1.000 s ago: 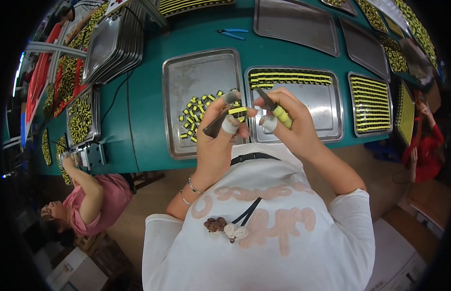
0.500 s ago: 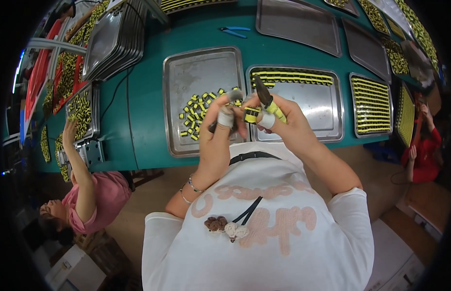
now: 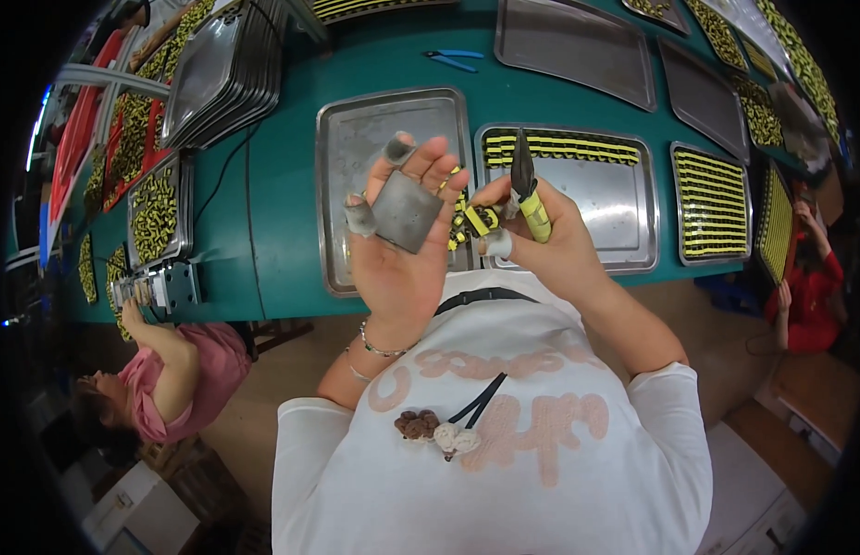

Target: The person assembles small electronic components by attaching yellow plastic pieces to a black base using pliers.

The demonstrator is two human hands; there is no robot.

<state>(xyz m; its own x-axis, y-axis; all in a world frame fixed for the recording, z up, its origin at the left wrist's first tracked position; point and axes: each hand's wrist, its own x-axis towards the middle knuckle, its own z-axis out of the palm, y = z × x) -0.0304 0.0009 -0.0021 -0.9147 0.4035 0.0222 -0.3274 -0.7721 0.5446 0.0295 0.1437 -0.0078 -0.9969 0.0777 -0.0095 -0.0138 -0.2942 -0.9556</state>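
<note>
My left hand (image 3: 393, 277) is turned palm up with its fingers spread, and a flat dark grey square plate (image 3: 404, 213) lies across its palm and fingers. Pale coverings wrap its thumb and one fingertip. To its right, my right hand (image 3: 567, 242) is closed. Its thumb and finger pinch a small yellow-and-black block (image 3: 481, 220). The same hand also grips a tool with a dark pointed tip and yellow grip (image 3: 535, 217), tip up. Behind my left hand, a metal tray (image 3: 342, 139) holds loose yellow-and-black blocks, mostly hidden by the hand.
Behind my right hand, a second tray (image 3: 624, 250) has rows of blocks along its far side. A full tray (image 3: 712, 203) stands further right. Blue-handled cutters (image 3: 453, 61) lie on the green table (image 3: 374, 55). Stacked trays (image 3: 228, 79) and a person in pink (image 3: 194, 375) are at left.
My left hand has opened and turned palm up, bringing the square plate into view. My right hand keeps the block and tool. The person in pink has lowered an arm.
</note>
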